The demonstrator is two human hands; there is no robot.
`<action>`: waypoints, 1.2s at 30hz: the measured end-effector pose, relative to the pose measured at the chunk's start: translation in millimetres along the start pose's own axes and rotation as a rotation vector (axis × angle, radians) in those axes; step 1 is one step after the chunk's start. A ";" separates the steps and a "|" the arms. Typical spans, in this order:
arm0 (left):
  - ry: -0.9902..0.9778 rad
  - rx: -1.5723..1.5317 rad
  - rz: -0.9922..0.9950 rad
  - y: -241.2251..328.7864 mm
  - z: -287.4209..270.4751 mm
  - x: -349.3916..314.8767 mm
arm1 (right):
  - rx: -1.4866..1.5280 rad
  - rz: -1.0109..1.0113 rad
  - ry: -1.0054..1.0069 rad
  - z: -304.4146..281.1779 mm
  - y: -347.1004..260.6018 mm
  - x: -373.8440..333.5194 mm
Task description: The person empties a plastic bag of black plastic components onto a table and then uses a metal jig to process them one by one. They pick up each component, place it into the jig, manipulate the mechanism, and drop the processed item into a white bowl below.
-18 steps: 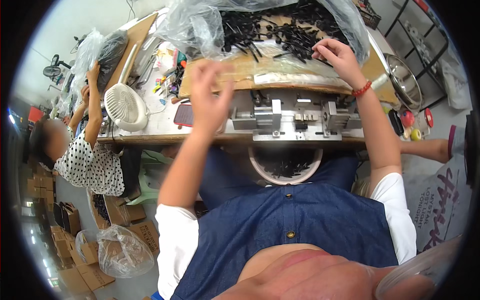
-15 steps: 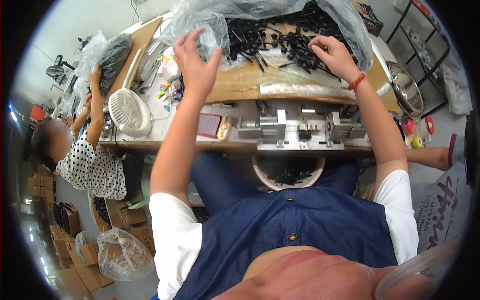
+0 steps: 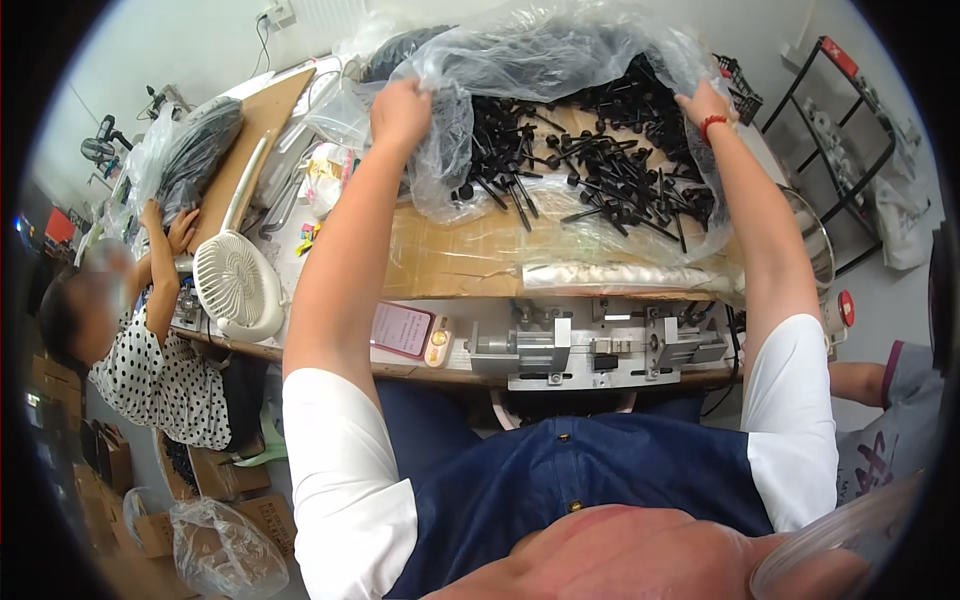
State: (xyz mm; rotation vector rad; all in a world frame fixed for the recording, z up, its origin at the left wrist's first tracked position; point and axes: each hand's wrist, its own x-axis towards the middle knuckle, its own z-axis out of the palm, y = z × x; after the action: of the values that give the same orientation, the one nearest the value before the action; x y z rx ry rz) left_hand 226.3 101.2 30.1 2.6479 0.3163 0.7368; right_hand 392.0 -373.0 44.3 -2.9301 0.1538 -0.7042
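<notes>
A large clear plastic bag point(image 3: 545, 62) lies open on the far side of the table, full of black rod-shaped parts with round knobbed heads point(image 3: 625, 175). Many of these parts spill loose from its mouth towards me. My left hand point(image 3: 402, 112) is closed on the bag's left edge, its fingers bunched round the film. At the right edge my right hand point(image 3: 706, 103), with a red bead bracelet at the wrist, pinches the film. Both arms are stretched far forward, one on either side of the spilled parts.
Cardboard point(image 3: 450, 262) lies under the parts. A metal clamping fixture point(image 3: 590, 350), a phone point(image 3: 402, 330) and a white fan point(image 3: 236, 282) stand nearer me. A metal bowl point(image 3: 818, 240) and black rack point(image 3: 850, 165) are at right. A co-worker point(image 3: 150, 370) handles another bag at left.
Both hands have reached farther away and closed on the bag's edges; before, the left was spread in the air and the right was over the parts. The view has shifted forward.
</notes>
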 end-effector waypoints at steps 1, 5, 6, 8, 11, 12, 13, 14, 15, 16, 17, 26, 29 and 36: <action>0.151 -0.004 0.105 3.4 5.6 1.5 | 0.012 -0.070 -0.010 10.7 6.0 16.8; 0.247 -0.764 0.099 77.5 10.4 9.0 | 0.604 -0.230 0.213 23.9 28.4 72.4; 0.236 -0.904 0.094 79.2 4.9 13.2 | 0.846 -0.191 0.104 21.5 4.8 63.3; 0.228 -1.175 0.080 74.5 -7.9 23.9 | 1.199 -0.192 -0.101 -6.8 -67.9 24.7; 0.180 -1.298 0.139 104.9 -26.2 17.7 | 1.203 -0.431 -0.220 -55.3 -100.6 -27.2; 0.198 -1.258 0.177 117.3 -34.0 9.4 | 0.981 -0.531 -0.069 -61.8 -106.6 -41.3; 0.211 -1.215 0.220 131.1 -40.9 -3.2 | 0.756 -0.613 0.083 -65.5 -109.8 -53.2; 0.225 -1.166 0.259 141.0 -45.2 -15.5 | 0.610 -0.670 0.100 -58.5 -111.6 -51.5; 0.289 -1.151 0.320 150.5 -49.7 -24.2 | 0.468 -0.732 0.133 -57.1 -115.7 -49.9; 0.340 -1.155 0.388 165.8 -46.6 -30.1 | 0.385 -0.760 0.041 -37.3 -109.9 -30.5; 0.293 -1.137 0.399 170.8 -48.8 -37.0 | 0.304 -0.786 -0.053 -18.7 -104.6 -12.7; 0.208 -1.123 0.258 110.1 -28.8 -9.1 | 1.173 -0.516 -0.200 -88.9 -120.1 25.4; 0.132 -1.027 0.151 123.7 -57.6 -19.9 | 0.683 -0.827 -0.148 -98.5 -129.4 -51.2; 0.130 -1.023 0.475 192.0 -77.3 -89.2 | 1.100 -0.880 -0.171 -50.1 -119.5 -21.3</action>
State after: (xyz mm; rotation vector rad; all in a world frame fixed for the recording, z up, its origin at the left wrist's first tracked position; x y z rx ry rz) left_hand 132.0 -77.6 129.9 1.6863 -0.5502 0.8882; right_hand 358.6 -257.1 96.3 -1.8393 -1.1772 -0.3747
